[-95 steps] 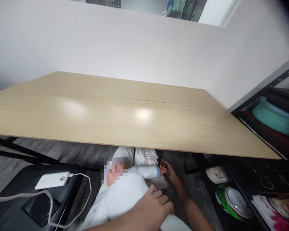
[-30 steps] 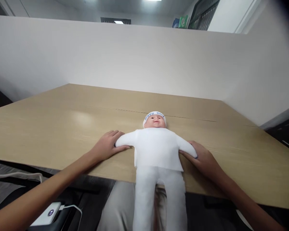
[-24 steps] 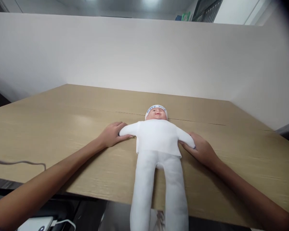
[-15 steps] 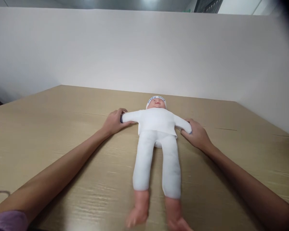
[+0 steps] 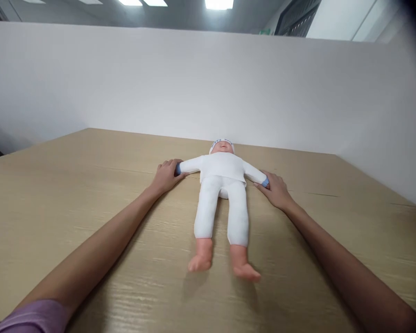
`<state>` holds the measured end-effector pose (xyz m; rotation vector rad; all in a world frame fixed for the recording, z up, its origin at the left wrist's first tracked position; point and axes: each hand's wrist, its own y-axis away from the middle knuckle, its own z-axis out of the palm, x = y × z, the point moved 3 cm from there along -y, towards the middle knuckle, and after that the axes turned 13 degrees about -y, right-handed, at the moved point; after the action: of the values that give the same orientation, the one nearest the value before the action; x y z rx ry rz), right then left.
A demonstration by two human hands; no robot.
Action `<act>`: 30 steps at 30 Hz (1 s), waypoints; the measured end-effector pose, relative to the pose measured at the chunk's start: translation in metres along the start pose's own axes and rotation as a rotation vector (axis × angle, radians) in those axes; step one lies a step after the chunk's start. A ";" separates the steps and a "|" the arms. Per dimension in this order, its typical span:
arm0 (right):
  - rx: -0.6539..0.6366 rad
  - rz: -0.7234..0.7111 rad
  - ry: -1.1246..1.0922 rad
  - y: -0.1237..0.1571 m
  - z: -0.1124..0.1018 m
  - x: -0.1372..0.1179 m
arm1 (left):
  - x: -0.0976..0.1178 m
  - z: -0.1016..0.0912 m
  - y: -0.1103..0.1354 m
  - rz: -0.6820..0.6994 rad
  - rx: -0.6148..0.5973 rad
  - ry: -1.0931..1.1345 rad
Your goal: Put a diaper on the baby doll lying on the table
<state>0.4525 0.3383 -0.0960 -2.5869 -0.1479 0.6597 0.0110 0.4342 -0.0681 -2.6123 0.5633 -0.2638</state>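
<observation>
A baby doll [image 5: 222,185] in white clothes and a white cap lies on its back on the light wooden table [image 5: 72,199], head toward the far wall, bare feet toward me. Its arms are spread out to the sides. My left hand [image 5: 166,175] holds the end of the doll's arm on the left, at a blue cuff. My right hand [image 5: 275,190] holds the end of the other arm, also at a blue cuff. Both of my forearms stretch out across the tabletop.
A white partition wall [image 5: 208,88] runs along the table's far edge and its right side. Ceiling lights [image 5: 218,3] show above the wall. A purple sleeve [image 5: 31,317] is at the bottom left.
The doll came up from below the table onto the tabletop, then slid away from me toward the wall. Its legs and feet now rest fully on the table. Both hands moved with it.
</observation>
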 end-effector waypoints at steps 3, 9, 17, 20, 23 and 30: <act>0.032 0.075 0.039 0.011 0.002 0.000 | 0.000 -0.004 0.014 -0.035 -0.017 -0.003; 0.191 0.056 -0.037 0.056 -0.012 -0.055 | 0.020 -0.036 0.054 -0.136 0.067 0.021; 0.392 -0.120 -0.389 0.227 -0.094 -0.220 | 0.156 -0.156 0.225 -0.155 0.262 0.619; 0.362 -0.451 -0.462 0.338 -0.089 -0.235 | 0.200 -0.148 0.327 0.007 0.018 0.734; 0.249 -0.233 -0.533 0.418 -0.055 -0.212 | 0.219 -0.112 0.399 0.029 -0.211 0.753; 0.232 0.743 -0.761 0.459 0.005 -0.179 | 0.228 -0.022 0.438 -0.328 -0.664 0.726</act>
<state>0.2884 -0.1047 -0.2362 -1.9920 0.6420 1.7739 0.0588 -0.0292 -0.2334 -3.2080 0.4940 -1.3726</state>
